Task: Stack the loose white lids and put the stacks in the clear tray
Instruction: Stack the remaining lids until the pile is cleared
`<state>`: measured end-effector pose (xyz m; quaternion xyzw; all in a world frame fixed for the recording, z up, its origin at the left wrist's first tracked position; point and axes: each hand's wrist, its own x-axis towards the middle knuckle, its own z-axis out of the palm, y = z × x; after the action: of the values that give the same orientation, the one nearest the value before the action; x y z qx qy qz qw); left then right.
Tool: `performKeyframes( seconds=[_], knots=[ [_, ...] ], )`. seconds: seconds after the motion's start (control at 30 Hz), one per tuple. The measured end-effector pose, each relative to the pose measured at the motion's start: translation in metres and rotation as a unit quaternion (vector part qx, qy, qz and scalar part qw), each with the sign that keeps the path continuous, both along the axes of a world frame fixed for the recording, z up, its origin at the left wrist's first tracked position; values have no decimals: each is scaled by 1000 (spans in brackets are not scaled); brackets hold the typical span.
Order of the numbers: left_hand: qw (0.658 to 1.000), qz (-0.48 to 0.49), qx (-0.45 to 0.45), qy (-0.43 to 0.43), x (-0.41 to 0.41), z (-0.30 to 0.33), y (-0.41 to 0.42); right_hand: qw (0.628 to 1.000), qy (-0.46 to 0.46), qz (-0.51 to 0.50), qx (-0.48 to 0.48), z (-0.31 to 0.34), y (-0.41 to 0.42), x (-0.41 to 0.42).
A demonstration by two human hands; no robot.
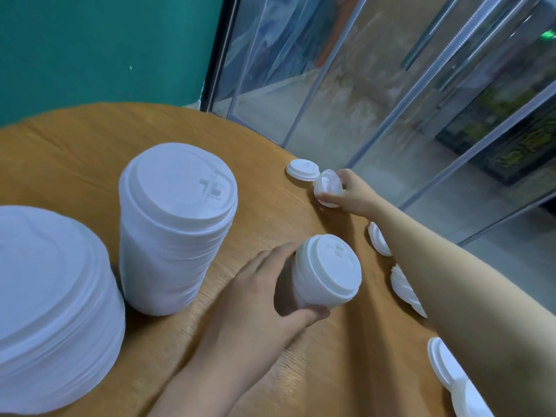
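Three stacks of white lids stand on one round wooden table point(90, 152): a wide stack point(51, 302) at lower left, a tall stack point(174, 230) left of centre, and a short stack point(326, 272) at centre. One flat lid point(302, 169) and one tilted lid point(328, 188) sit right of centre. More loose lids point(403, 284) lie along the right edge, partly hidden, count unclear. Two hands show.

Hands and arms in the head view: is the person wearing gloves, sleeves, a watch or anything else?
Nothing worn shows. The left hand and right hand are bare: no gloves, rings or watch. Both forearms are uncovered as far as the frame edge, with no sleeve, band or marking. Anything above the elbows is out of view.
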<state>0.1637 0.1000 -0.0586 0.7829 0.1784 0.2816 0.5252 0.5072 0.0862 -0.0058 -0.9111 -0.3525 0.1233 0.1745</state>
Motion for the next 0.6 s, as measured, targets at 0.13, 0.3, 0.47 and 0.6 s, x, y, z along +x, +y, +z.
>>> performKeyframes(
  seconds=[0.13,0.3,0.47,0.6],
  knots=[
    [1000,3,-3,4,2,-1,-1,999,3,33,13,10,-10,-15],
    [1000,2,-12,4,2,-1,-4,995,-26,65,71,41,-34,-52],
    [1000,5,-16,1,3,-1,-5,983,71,94,139,81,-67,-102],
    [1000,9,-14,3,5,-1,-9,965,131,138,180,99,-86,-144]
  ],
)
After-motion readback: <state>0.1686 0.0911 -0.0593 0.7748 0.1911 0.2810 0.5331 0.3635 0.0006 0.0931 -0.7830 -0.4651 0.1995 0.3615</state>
